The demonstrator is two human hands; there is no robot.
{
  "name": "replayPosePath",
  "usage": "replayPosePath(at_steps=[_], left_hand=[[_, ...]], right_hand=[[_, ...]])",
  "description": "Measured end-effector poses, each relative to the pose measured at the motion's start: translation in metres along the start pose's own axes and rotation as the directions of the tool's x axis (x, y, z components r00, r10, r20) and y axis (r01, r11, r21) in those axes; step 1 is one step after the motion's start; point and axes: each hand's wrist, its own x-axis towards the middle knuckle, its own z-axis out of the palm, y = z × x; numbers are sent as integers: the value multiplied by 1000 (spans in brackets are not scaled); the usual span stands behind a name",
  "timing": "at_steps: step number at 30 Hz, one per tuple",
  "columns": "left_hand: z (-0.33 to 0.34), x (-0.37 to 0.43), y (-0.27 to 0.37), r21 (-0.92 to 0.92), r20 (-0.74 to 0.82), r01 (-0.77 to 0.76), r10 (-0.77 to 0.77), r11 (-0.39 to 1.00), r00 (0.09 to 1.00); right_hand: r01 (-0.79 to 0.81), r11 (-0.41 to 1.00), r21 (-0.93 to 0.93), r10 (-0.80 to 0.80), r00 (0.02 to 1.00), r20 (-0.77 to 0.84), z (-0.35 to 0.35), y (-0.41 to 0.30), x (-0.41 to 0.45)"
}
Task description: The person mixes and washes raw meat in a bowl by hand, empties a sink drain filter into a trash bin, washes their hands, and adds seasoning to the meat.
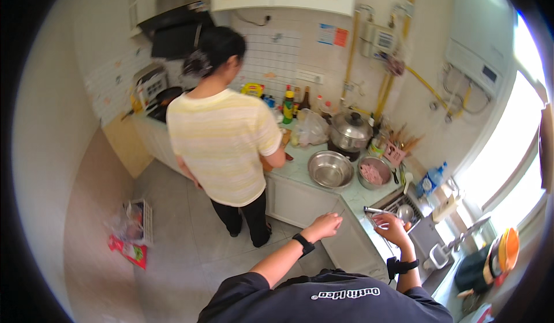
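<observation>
My left hand, a black band at its wrist, is held in the air before the white cabinet doors, its fingers curled; nothing shows in it. My right hand is over the near edge of the counter beside the sink, its fingers bent at a shiny metal utensil; whether they grip it is unclear. Beyond my hands, an empty steel basin stands on the counter, next to a metal bowl with pink raw meat in it. A rack in the sink holds a metal ladle.
A person in a striped shirt stands at the counter on the left. Behind the basin are a lidded steel pot and a plastic bag. A faucet rises at the right. A white basket and red package lie on the floor.
</observation>
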Motion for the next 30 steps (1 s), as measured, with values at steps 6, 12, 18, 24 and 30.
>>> replayPosePath(at_steps=[6, 12, 18, 24, 30], left_hand=[[-5, 3, -20, -37, 141, 0, 5, 999, 990], [10, -36, -42, 298, 250, 283, -360, 912, 899], [35, 29, -24, -4, 264, 350, -336, 937, 904], [61, 133, -1, 19, 157, 263, -263, 965, 952], [66, 171, -8, 123, 187, 263, -283, 957, 941]], right_hand=[[-402, 890, 213, 451, 843, -293, -24, 153, -64], [-749, 390, -536, 742, 600, -298, -18, 215, -105], [-545, 820, 173, 571, 797, -196, -34, 227, -81], [-513, 857, -38, 492, 839, -230, -21, 263, -50], [-462, 887, 12, 462, 884, -67, -22, 258, -32]])
